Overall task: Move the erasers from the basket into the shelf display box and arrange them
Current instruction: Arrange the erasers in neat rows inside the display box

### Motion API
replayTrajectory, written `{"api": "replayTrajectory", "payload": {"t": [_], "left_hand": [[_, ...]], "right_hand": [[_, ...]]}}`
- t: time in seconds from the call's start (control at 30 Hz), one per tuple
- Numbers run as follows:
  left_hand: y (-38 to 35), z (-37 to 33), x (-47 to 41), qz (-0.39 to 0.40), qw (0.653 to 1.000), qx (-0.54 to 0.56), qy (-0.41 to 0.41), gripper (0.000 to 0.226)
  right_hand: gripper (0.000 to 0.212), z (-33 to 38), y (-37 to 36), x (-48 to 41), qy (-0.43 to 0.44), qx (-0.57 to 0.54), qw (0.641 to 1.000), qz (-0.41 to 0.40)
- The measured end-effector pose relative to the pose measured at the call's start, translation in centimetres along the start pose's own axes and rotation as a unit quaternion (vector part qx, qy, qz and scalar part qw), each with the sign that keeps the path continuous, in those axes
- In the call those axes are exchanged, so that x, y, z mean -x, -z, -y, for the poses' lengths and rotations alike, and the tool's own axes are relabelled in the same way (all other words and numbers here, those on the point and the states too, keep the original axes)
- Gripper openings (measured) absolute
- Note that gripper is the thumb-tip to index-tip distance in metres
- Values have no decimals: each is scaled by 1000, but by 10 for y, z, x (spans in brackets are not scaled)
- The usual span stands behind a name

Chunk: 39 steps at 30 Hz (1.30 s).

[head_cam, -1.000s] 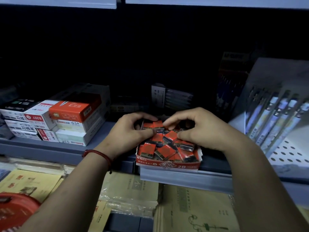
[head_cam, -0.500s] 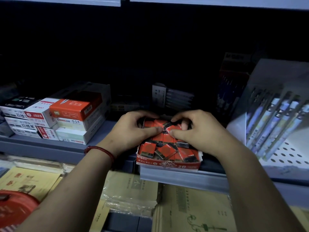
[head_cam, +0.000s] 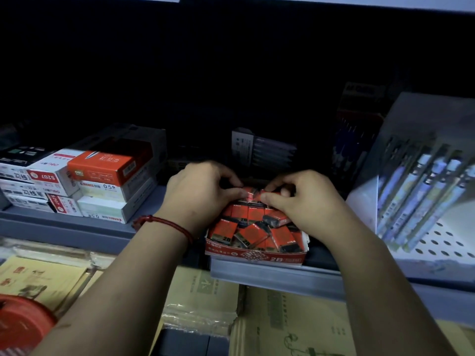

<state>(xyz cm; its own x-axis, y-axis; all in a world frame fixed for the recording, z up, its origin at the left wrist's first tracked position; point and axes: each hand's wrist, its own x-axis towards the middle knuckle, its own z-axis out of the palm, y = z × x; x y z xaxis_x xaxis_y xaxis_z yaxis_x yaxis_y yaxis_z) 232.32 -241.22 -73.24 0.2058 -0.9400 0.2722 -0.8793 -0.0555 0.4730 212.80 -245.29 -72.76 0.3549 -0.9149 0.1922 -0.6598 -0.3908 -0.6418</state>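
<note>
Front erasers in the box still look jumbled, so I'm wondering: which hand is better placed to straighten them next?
Probably the right hand: it lies over the display box, nearer the tilted erasers; the left hand sits at the back-left corner.

The erasers [head_cam: 253, 233] are red-orange with black ends and "2B" marks. The display box [head_cam: 257, 256] is red with white print. At nine o'clock, an orange carton [head_cam: 102, 165] lies on white cartons [head_cam: 102, 210]. A red string bracelet [head_cam: 164, 223] circles the left wrist.

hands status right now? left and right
Left hand: closed, pinching an eraser at the back of the display box.
Right hand: closed, pinching the same erasers.
</note>
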Motion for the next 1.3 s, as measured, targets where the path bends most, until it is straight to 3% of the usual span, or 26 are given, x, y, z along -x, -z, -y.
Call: {"api": "replayTrajectory", "payload": {"t": [0.13,0.37,0.57,0.73,0.93,1.07,1.3], "left_hand": [[-1,11,-4,50,992,117,3,10],[-3,2,-4,94,989,100,-49,44],[-3,0,-9,115,984,132,-45,31],[-3,1,-7,131,979,153,-39,24],[-3,2,-3,127,977,165,-42,28],[-6,1,-2,91,978,185,-24,28],[-11,-1,-3,53,988,147,-16,32]], "right_hand": [[13,-3,2,-1,-12,-12,1000,12],[22,-4,0,-1,-15,-32,999,10],[24,-6,5,0,-48,-69,995,56],[11,-11,3,-2,-41,-16,999,1],[12,-9,7,-2,-52,-27,998,6],[28,-7,16,-1,-77,-78,993,39],[25,-7,13,1,-97,-96,991,-17]]}}
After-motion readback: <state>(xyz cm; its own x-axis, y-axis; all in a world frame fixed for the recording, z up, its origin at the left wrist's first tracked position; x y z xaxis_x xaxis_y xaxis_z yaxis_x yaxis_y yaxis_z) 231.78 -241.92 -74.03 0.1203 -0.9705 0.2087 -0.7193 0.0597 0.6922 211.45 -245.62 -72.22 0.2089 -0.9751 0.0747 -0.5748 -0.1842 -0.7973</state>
